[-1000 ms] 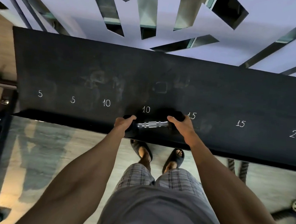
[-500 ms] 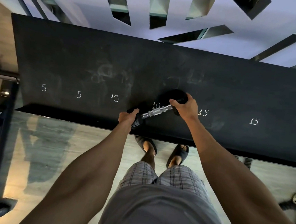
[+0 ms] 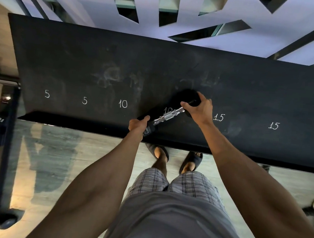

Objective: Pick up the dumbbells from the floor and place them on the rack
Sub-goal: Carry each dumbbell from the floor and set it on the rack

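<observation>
Your left grip [image 3: 138, 124] clasped the near head and your right grip [image 3: 199, 110] the far head of the dumbbell [image 3: 169, 116], askew at the rack's [image 3: 92, 62] front edge; squaring it called for a slow push inward.

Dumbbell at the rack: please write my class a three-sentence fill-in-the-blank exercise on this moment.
The dumbbell partly hides a chalked ____ on the rack. The number chalked just right of the right hand is ____. The left hand grips the dumbbell's end at the rack's ____ edge, nearest the person.
Missing words: 10; 15; front.
</observation>
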Available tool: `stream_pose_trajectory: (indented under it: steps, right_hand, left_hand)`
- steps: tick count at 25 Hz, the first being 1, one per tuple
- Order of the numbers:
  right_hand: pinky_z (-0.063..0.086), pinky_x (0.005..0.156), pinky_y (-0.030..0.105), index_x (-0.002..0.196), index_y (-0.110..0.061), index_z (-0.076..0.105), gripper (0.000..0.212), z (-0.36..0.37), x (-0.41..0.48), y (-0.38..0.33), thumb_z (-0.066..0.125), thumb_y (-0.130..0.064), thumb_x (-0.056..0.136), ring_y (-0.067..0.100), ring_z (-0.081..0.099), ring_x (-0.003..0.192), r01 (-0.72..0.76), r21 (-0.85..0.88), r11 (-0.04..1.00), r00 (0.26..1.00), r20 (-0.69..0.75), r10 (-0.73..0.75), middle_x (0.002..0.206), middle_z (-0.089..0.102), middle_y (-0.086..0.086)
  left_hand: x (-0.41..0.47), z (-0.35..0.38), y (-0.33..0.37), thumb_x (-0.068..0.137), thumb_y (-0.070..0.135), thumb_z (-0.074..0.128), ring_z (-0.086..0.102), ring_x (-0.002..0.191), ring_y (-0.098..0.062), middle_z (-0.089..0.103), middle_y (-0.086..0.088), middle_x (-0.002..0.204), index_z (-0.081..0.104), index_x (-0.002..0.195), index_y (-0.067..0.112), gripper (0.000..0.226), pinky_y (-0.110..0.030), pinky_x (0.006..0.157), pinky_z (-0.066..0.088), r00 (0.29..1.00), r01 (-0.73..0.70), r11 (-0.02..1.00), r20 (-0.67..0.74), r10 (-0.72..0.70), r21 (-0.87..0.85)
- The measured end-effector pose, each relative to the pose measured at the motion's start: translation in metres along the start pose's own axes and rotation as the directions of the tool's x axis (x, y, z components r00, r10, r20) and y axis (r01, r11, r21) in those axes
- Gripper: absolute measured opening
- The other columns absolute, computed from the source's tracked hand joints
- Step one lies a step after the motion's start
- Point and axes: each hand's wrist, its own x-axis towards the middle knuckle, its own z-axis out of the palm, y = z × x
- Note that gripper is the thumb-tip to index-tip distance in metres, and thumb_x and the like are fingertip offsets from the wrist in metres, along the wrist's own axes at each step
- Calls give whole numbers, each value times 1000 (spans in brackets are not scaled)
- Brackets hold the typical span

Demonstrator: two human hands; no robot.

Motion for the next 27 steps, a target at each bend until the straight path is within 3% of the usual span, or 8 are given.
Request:
stream_pose_trajectory:
  steps: [4,9,17,20,23,25,27]
  right_hand:
    - [49,104,38,140,-15,51,87,-1,-1,7,78,-56,68,23,57,115,42,-26,999,999,-3,-42,123,55,13]
    - [44,105,34,146,-14,44,89,5,-4,6,82,-47,72,27,52,125,51,-52,997,998,39,-49,133,49,14]
    - [40,110,50,149,-16,33,90,1,-8,-1,76,-49,76,36,43,131,8,-115,993,993,115,6,141,41,17]
    - [39,108,52,143,-14,39,68,-8,-25,2,67,-39,86,38,42,129,25,-173,985,1000,8,-24,137,43,20]
    - [44,98,49,121,-9,50,33,-19,-57,9,56,-23,92,38,49,117,122,-265,956,980,-119,-158,124,50,21]
    - [50,87,47,109,-9,51,21,-20,-70,15,51,-22,93,38,58,104,168,-295,941,985,9,-173,114,59,20]
    - [53,83,45,105,-8,54,21,-18,-80,20,49,-25,93,40,63,100,213,-362,908,968,203,-146,108,66,20]
  left_hand:
    - [-2,1,-4,78,37,76,64,108,-32,62,-18,123,55,126,-2,66,-32,84,53,999,-10,995,-33,13,101]
    - [-1,2,-18,80,42,74,59,117,-35,56,-20,133,51,132,-1,71,-40,96,52,996,47,979,-78,-32,197]
    - [-9,0,-8,85,40,66,54,122,-35,53,-21,137,52,133,2,62,-40,98,47,998,-17,905,-42,39,425]
    - [-24,-2,2,89,30,56,42,131,-36,43,-22,142,49,134,2,53,-44,104,42,986,-107,829,-47,159,549]
    - [-51,-8,1,90,23,50,40,132,-37,41,-21,141,47,133,3,47,-50,102,42,899,-294,675,-44,435,677]
    - [-66,-13,-8,90,22,48,50,123,-39,53,-22,131,53,125,4,40,-47,95,46,843,-370,584,-2,538,723]
    - [-77,-19,-24,90,27,49,58,113,-41,61,-21,121,58,115,5,35,-44,89,49,843,-391,553,44,537,736]
